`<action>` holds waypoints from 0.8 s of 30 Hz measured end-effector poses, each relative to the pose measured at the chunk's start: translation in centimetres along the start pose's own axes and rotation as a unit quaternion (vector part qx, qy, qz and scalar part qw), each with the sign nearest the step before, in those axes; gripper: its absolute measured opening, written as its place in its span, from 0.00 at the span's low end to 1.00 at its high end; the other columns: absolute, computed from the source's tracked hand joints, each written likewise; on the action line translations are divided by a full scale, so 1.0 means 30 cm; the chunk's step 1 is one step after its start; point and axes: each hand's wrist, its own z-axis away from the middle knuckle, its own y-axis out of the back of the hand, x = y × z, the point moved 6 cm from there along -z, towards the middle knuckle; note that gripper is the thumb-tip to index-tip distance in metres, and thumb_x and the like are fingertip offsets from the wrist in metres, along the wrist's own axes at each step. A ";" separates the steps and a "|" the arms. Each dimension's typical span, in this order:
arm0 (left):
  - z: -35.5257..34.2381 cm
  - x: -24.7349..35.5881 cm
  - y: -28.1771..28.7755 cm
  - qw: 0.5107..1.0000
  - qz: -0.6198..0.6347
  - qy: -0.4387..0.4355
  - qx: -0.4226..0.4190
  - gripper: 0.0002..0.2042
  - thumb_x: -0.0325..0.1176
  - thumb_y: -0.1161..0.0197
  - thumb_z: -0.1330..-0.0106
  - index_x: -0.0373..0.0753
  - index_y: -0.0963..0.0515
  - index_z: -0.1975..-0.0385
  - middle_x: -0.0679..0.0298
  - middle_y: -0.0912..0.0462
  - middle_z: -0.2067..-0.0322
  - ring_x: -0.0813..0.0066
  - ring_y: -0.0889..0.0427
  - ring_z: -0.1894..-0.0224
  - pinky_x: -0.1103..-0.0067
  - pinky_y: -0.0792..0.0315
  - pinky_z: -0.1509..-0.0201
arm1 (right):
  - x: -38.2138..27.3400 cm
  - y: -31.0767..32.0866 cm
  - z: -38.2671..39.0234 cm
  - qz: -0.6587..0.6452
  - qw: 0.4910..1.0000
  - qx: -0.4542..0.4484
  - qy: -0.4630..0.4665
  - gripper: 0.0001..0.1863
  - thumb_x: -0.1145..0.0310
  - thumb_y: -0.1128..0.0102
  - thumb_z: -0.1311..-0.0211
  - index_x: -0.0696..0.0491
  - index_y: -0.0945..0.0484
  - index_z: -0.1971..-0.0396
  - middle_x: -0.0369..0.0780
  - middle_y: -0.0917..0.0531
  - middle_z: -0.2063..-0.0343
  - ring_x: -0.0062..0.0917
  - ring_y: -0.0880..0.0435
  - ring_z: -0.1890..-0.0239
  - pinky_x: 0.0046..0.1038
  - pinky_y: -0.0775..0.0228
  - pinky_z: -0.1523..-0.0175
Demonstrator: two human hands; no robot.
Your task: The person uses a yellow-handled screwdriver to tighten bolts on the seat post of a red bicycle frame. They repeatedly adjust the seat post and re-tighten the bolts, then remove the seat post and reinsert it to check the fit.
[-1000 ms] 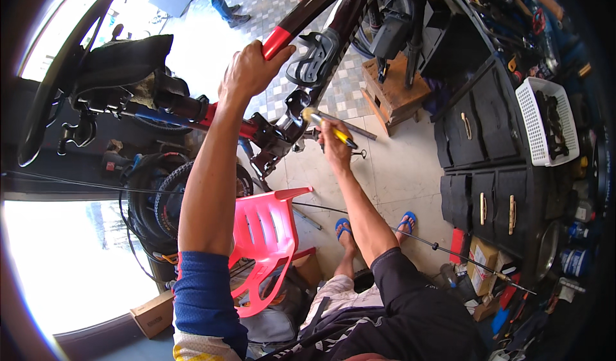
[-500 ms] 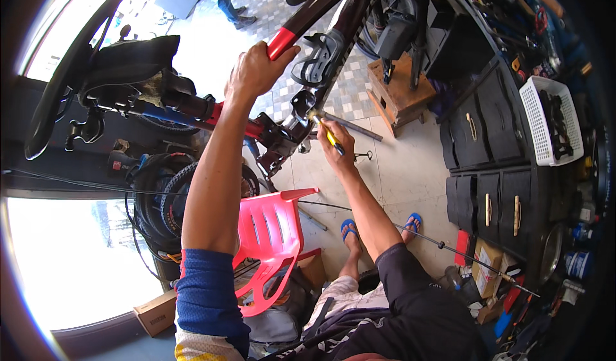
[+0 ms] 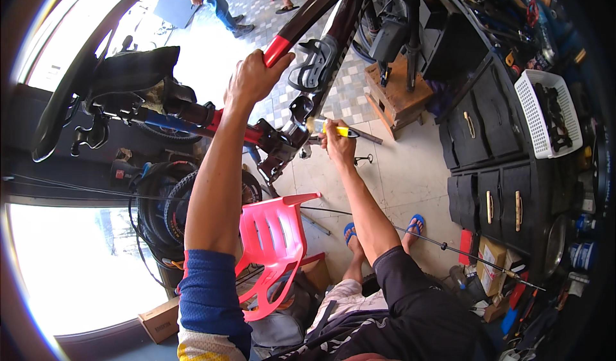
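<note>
My left hand [image 3: 249, 79] is closed round the seat tube of a dark bicycle frame [image 3: 314, 8], just below its red band [image 3: 277, 49]. My right hand [image 3: 337, 142] grips a small brush [image 3: 347, 132] with a yellow and black handle. The brush's pale tip is close beside the open, dark shell [image 3: 300, 109] at the lower end of the frame; whether it touches cannot be made out. A grey bottle cage [image 3: 314, 66] is fixed to the tube above that shell. Black linkage parts [image 3: 277, 146] lie left of the brush.
A pink plastic chair [image 3: 276, 233] stands below the frame. A thin rod [image 3: 443, 245] crosses in front of me. On the right are a wooden stool [image 3: 399, 92], a black cabinet [image 3: 471, 130] and a white basket [image 3: 536, 98] of dark parts. Tyres [image 3: 170, 201] are stacked at left. Another person [image 3: 215, 2] stands farther off.
My right hand has turned the brush from steep to nearly level, its tip drawing slightly away from the shell. My left hand keeps its hold on the frame.
</note>
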 end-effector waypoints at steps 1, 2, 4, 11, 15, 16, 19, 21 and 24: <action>-0.001 0.003 0.000 1.000 -0.002 -0.002 0.002 0.40 0.71 0.40 0.39 0.28 0.18 0.64 0.39 0.14 0.67 0.42 0.13 0.59 0.55 0.23 0.52 | -0.002 -0.001 -0.009 -0.011 1.000 0.001 0.011 0.18 0.53 0.41 0.25 0.54 0.23 0.65 0.36 0.16 0.79 0.14 0.22 0.83 0.20 0.27 0.77; -0.005 0.007 0.000 1.000 -0.004 -0.005 0.005 0.40 0.71 0.40 0.39 0.29 0.18 0.64 0.39 0.14 0.67 0.42 0.13 0.59 0.55 0.23 0.51 | -0.003 0.001 -0.015 -0.022 0.999 0.002 0.023 0.18 0.52 0.42 0.25 0.54 0.23 0.64 0.37 0.15 0.78 0.14 0.22 0.82 0.19 0.26 0.76; -0.012 0.015 0.003 1.000 -0.005 -0.008 0.005 0.40 0.72 0.40 0.40 0.29 0.18 0.64 0.39 0.14 0.67 0.42 0.13 0.59 0.55 0.23 0.51 | 0.029 0.009 -0.022 -0.007 0.999 -0.023 -0.020 0.17 0.53 0.41 0.25 0.54 0.21 0.61 0.38 0.14 0.77 0.14 0.21 0.82 0.19 0.25 0.76; 0.004 -0.015 0.004 1.000 -0.005 0.006 0.005 0.40 0.71 0.40 0.40 0.28 0.18 0.64 0.39 0.14 0.67 0.42 0.13 0.59 0.55 0.23 0.51 | 0.106 0.081 0.007 -0.156 0.969 0.038 -0.186 0.16 0.54 0.39 0.27 0.54 0.21 0.55 0.42 0.13 0.75 0.17 0.18 0.81 0.19 0.24 0.77; -0.004 0.012 0.003 0.999 -0.004 -0.022 0.033 0.39 0.70 0.40 0.38 0.28 0.19 0.69 0.43 0.16 0.74 0.51 0.14 0.68 0.58 0.24 0.57 | 0.094 0.007 -0.032 -0.220 0.959 0.038 -0.174 0.15 0.56 0.37 0.27 0.53 0.21 0.57 0.43 0.13 0.74 0.18 0.17 0.80 0.20 0.22 0.73; -0.002 0.012 0.002 1.000 -0.006 -0.015 0.025 0.39 0.71 0.40 0.38 0.28 0.18 0.67 0.42 0.16 0.71 0.48 0.14 0.65 0.57 0.24 0.55 | 0.086 0.015 -0.039 -0.172 0.975 0.021 -0.142 0.15 0.56 0.37 0.27 0.54 0.20 0.57 0.42 0.13 0.74 0.17 0.18 0.79 0.20 0.22 0.72; 0.005 0.010 0.002 1.000 -0.002 0.002 0.004 0.40 0.71 0.40 0.39 0.28 0.17 0.64 0.38 0.14 0.67 0.42 0.13 0.60 0.56 0.23 0.51 | 0.048 0.068 -0.060 -0.069 0.994 -0.059 -0.061 0.16 0.56 0.37 0.27 0.55 0.19 0.57 0.39 0.14 0.73 0.15 0.19 0.77 0.18 0.22 0.70; 0.000 0.008 0.007 1.000 0.005 0.005 -0.005 0.40 0.71 0.40 0.40 0.28 0.17 0.64 0.38 0.14 0.67 0.42 0.13 0.60 0.56 0.23 0.51 | 0.041 0.033 -0.039 -0.072 0.994 -0.065 -0.041 0.17 0.55 0.37 0.27 0.56 0.18 0.56 0.38 0.14 0.72 0.14 0.20 0.76 0.17 0.22 0.68; -0.002 0.009 0.007 1.000 -0.012 0.000 0.012 0.40 0.71 0.40 0.40 0.29 0.17 0.65 0.39 0.14 0.68 0.42 0.13 0.60 0.56 0.23 0.51 | -0.022 0.030 -0.042 -0.049 0.994 -0.097 0.024 0.19 0.54 0.36 0.28 0.57 0.17 0.55 0.35 0.16 0.71 0.13 0.20 0.75 0.17 0.22 0.68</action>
